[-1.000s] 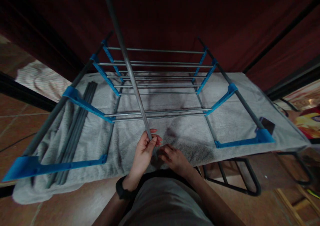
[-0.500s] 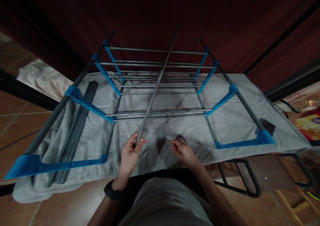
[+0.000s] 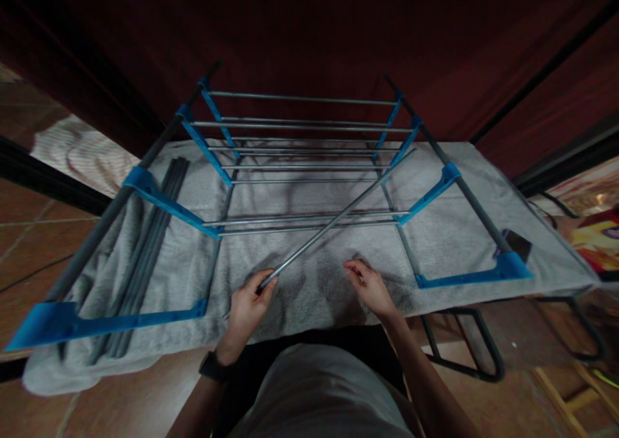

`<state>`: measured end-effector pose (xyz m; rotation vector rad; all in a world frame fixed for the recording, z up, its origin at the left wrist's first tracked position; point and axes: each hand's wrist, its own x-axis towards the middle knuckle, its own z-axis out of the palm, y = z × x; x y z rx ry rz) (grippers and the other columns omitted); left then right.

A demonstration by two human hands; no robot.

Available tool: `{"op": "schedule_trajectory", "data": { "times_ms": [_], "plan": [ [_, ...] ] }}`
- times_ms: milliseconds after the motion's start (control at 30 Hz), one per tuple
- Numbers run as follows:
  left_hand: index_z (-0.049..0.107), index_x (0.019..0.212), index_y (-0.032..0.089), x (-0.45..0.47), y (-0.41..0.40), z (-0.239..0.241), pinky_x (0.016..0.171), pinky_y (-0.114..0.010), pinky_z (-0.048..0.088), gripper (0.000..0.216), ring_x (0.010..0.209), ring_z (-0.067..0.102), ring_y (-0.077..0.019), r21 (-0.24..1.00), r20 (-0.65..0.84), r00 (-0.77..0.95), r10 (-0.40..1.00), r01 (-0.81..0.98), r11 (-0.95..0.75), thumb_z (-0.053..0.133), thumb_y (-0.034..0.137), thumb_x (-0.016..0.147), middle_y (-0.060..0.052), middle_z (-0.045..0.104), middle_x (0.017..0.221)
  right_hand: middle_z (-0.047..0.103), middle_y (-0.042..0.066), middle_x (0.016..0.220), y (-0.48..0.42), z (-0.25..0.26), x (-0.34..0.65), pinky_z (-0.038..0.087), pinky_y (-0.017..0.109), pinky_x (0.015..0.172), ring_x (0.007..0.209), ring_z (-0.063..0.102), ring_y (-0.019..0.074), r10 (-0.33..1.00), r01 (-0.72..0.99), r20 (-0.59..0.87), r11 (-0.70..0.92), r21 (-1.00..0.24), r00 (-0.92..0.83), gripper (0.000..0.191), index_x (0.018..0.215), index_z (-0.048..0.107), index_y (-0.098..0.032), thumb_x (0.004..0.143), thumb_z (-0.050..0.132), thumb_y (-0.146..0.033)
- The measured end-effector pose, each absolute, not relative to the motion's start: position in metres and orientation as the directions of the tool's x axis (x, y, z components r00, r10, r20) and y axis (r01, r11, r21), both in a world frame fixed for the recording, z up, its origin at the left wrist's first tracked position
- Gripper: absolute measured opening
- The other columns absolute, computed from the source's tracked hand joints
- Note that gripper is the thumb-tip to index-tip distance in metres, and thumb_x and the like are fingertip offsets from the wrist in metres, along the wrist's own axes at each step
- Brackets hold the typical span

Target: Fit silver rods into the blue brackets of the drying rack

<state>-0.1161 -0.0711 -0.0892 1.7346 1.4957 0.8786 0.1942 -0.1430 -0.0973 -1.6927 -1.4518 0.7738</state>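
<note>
My left hand (image 3: 251,299) is closed around the near end of a thin metal rod (image 3: 322,231). The rod slants up and away to the right, across the front bars of a rack. To the right, my right hand (image 3: 371,288) hovers over the grey blanket (image 3: 309,277) with its fingers curled in; whatever they may hold is hidden. The rack frame has blue plastic brackets (image 3: 176,202), grey side tubes (image 3: 91,248) and several thin metal crossbars (image 3: 309,166). Its nearest blue brackets, left (image 3: 130,322) and right (image 3: 474,277), have no crossbar between them.
Several grey tubes (image 3: 145,264) lie bundled on the blanket inside the rack's left side. A dark flat object (image 3: 517,244) rests by the right front bracket. Dark red curtain (image 3: 309,31) hangs behind. A dark metal frame (image 3: 483,348) stands below the right edge.
The rod's far end has swung down and to the right, from pointing up and away to lying slanted across the front bars. My right hand has shifted slightly right.
</note>
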Motion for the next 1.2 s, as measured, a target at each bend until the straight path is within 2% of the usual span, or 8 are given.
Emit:
{"op": "schedule_trajectory", "data": {
  "times_ms": [167, 333, 567, 733, 833, 1000, 1200],
  "plan": [
    [0.076, 0.106, 0.024, -0.131, -0.071, -0.099, 0.077, -0.032, 0.06, 0.032, 0.081, 0.076, -0.0216, 0.674, 0.171, 0.289, 0.942, 0.663, -0.326, 0.058, 0.048, 0.096, -0.005, 0.082, 0.1, 0.075, 0.006, 0.101, -0.143, -0.101, 0.203, 0.057, 0.036, 0.079, 0.091, 0.071, 0.0236, 0.968, 0.434, 0.025, -0.089, -0.897, 0.25, 0.025, 0.109, 0.072, -0.028, 0.096, 0.056, -0.041],
    [0.075, 0.11, 0.023, -0.141, -0.073, -0.108, 0.079, -0.034, 0.063, 0.034, 0.089, 0.078, -0.0231, 0.583, 0.215, 0.398, 0.892, 0.68, -0.444, 0.052, 0.046, 0.1, -0.007, 0.082, 0.104, 0.076, 0.005, 0.103, -0.141, -0.106, 0.204, 0.056, 0.038, 0.086, 0.092, 0.07, 0.0232, 0.94, 0.312, 0.006, -0.108, -0.944, 0.342, 0.027, 0.107, 0.073, -0.028, 0.093, 0.062, -0.048],
    [0.073, 0.115, 0.024, -0.144, -0.072, -0.106, 0.081, -0.034, 0.062, 0.03, 0.092, 0.078, -0.0227, 0.472, 0.227, 0.528, 0.818, 0.675, -0.567, 0.05, 0.037, 0.102, -0.007, 0.081, 0.105, 0.076, 0.004, 0.1, -0.136, -0.111, 0.208, 0.059, 0.035, 0.083, 0.085, 0.07, 0.0183, 0.86, -0.108, -0.142, -0.101, -0.989, 0.491, 0.038, 0.104, 0.069, -0.025, 0.08, 0.08, -0.053],
    [0.072, 0.116, 0.024, -0.14, -0.069, -0.101, 0.084, -0.035, 0.061, 0.029, 0.094, 0.077, -0.0229, 0.415, 0.204, 0.602, 0.772, 0.661, -0.625, 0.048, 0.033, 0.103, -0.006, 0.081, 0.106, 0.074, -0.001, 0.088, -0.136, -0.11, 0.217, 0.061, 0.032, 0.079, 0.083, 0.073, 0.0174, 0.832, -0.384, -0.276, -0.083, -0.92, 0.482, 0.038, 0.093, 0.068, -0.024, 0.071, 0.09, -0.044],
    [0.072, 0.116, 0.023, -0.138, -0.068, -0.1, 0.081, -0.035, 0.06, 0.028, 0.092, 0.076, -0.0227, 0.39, 0.199, 0.627, 0.753, 0.654, -0.648, 0.048, 0.029, 0.102, -0.006, 0.081, 0.104, 0.074, -0.003, 0.088, -0.136, -0.113, 0.227, 0.063, 0.033, 0.078, 0.082, 0.074, 0.017, 0.786, -0.513, -0.319, -0.003, -0.859, 0.53, 0.037, 0.092, 0.067, -0.024, 0.069, 0.092, -0.038],
    [0.072, 0.116, 0.024, -0.141, -0.064, -0.1, 0.083, -0.035, 0.058, 0.026, 0.093, 0.075, -0.0226, 0.34, 0.226, 0.647, 0.728, 0.648, -0.682, 0.05, 0.024, 0.101, -0.006, 0.08, 0.104, 0.076, -0.002, 0.09, -0.136, -0.123, 0.255, 0.063, 0.031, 0.079, 0.081, 0.075, 0.0153, 0.695, -0.561, -0.347, 0.098, -0.822, 0.63, 0.023, 0.083, 0.065, -0.024, 0.071, 0.085, -0.026],
    [0.072, 0.119, 0.023, -0.145, -0.058, -0.105, 0.091, -0.039, 0.057, 0.028, 0.098, 0.074, -0.0247, 0.273, 0.234, 0.662, 0.712, 0.658, -0.702, 0.049, 0.022, 0.102, -0.007, 0.079, 0.105, 0.078, -0.001, 0.087, -0.139, -0.136, 0.275, 0.063, 0.028, 0.076, 0.079, 0.075, 0.0148, 0.632, -0.579, -0.403, 0.09, -0.811, 0.663, 0.019, 0.083, 0.066, -0.024, 0.071, 0.079, -0.021]
  ]
}}
